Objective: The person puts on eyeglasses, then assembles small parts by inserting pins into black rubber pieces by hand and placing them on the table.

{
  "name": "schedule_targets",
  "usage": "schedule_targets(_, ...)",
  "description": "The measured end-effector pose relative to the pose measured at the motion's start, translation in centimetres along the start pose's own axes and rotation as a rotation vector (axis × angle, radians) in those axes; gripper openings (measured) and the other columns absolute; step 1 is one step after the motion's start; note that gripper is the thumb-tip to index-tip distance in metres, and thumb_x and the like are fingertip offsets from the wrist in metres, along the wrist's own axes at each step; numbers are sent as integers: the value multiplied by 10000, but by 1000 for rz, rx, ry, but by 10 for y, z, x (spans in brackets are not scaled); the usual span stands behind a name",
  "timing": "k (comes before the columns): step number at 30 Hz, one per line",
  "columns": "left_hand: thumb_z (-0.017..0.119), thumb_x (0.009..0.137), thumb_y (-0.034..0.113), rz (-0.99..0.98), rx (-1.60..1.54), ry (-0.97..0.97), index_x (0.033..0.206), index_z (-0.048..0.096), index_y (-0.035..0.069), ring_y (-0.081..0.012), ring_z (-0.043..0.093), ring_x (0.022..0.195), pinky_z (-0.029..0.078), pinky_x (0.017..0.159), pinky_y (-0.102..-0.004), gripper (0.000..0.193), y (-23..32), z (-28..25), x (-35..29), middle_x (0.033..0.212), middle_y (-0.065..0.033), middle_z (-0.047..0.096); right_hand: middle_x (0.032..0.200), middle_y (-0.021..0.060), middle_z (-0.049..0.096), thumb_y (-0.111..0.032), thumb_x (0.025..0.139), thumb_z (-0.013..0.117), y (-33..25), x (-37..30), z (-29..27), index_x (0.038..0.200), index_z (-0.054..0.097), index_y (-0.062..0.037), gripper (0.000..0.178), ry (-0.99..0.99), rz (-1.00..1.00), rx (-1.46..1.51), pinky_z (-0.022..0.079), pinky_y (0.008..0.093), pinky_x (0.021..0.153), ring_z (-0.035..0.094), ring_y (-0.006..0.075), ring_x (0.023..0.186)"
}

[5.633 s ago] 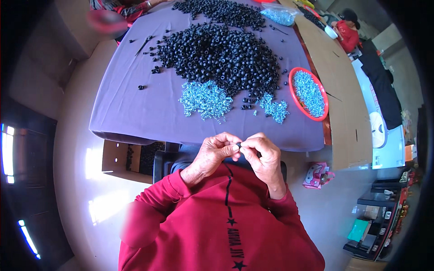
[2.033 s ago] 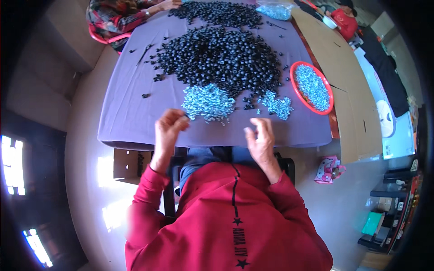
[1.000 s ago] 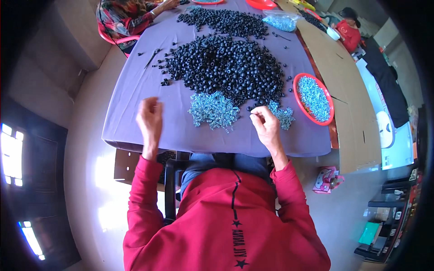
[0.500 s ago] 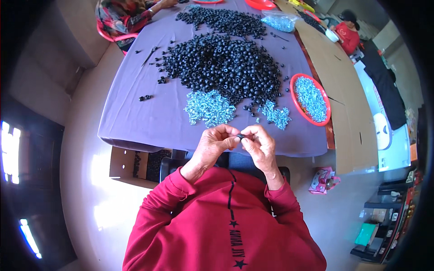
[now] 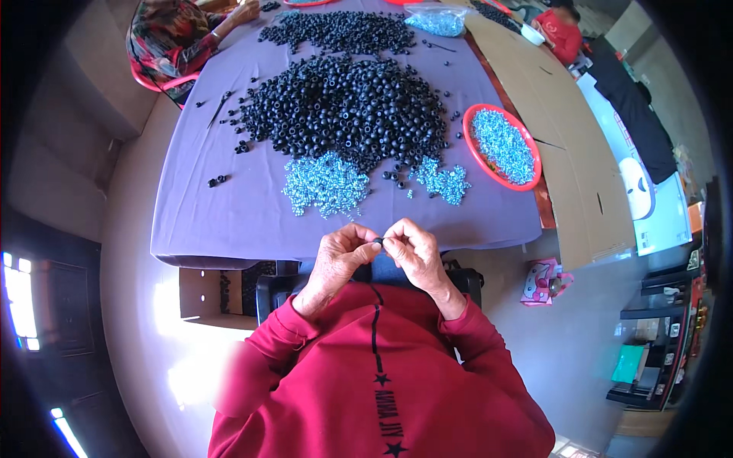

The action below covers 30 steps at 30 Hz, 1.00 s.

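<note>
- Black bead (image 5: 378, 241): being held in front of the body, by the near edge of the tablecloth (image 5: 229, 221); showing only as a dark speck, too small for making out a hole or thread.
- Pinching it from the left with thumb and forefinger of the left hand (image 5: 340, 258), hardly parting at the tips.
- Meeting it from the right with thumb and forefinger of the right hand (image 5: 414, 256), likewise drawn together on it.
- Probably being light, stiff and hard to break, yet smooth and prone to rolling; likely calling for a fingertip hold across its rounded sides.
- Facing a broad black heap (image 5: 347, 107) on the purple cloth, with a blue pile (image 5: 327, 185) and a smaller blue pile (image 5: 445, 183) along its near side.
- Having a red bowl (image 5: 469, 141) of blue pieces to the right, before a long cardboard sheet (image 5: 565, 137).
- Sharing the room with a person in a patterned sleeve (image 5: 169, 46) at far left and another in a red top (image 5: 561, 34) at far right.
</note>
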<state>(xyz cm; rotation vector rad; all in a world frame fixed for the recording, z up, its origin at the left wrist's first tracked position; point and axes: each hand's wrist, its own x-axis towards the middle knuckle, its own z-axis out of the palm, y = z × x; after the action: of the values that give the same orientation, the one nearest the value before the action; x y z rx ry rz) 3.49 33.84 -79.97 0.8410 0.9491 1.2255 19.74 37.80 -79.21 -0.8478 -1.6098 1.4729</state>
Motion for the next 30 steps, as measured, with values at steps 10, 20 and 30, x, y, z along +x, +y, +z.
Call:
schedule_targets(10, 574, 795, 93, -73, -123, 162, 809, 566, 21, -94, 524, 601, 414, 573, -210, 74, -2, -21, 6, 704, -45, 572, 635, 68, 530, -8, 746, 597, 25, 23, -19, 777, 522, -30, 84, 241, -204, -551, 430, 271, 506, 521, 138, 529)
schedule_targets(20, 599, 804, 79, -219, -217, -59, 838, 567, 8, -96, 532, 615, 427, 600, -211, 85, -16, -11, -11, 731, -49, 591, 746, 95, 541, -58, 731, 645, 21, 53, 17, 814, 570, -45, 113, 218, -370, -892, 445, 343, 573, 554, 262, 653)
schedule_targets(30, 581, 836, 85, 51, -438, -77, 913, 545, 13, -119, 534, 681, 439, 662, -238, 111, -2, -22, -7, 817, -74, 579, 746, 118, 499, -75, 744, 567, 40, 58, 26, 767, 485, -43, 91, 130, -407, -1017, 443, 401, 570, 537, 312, 662)
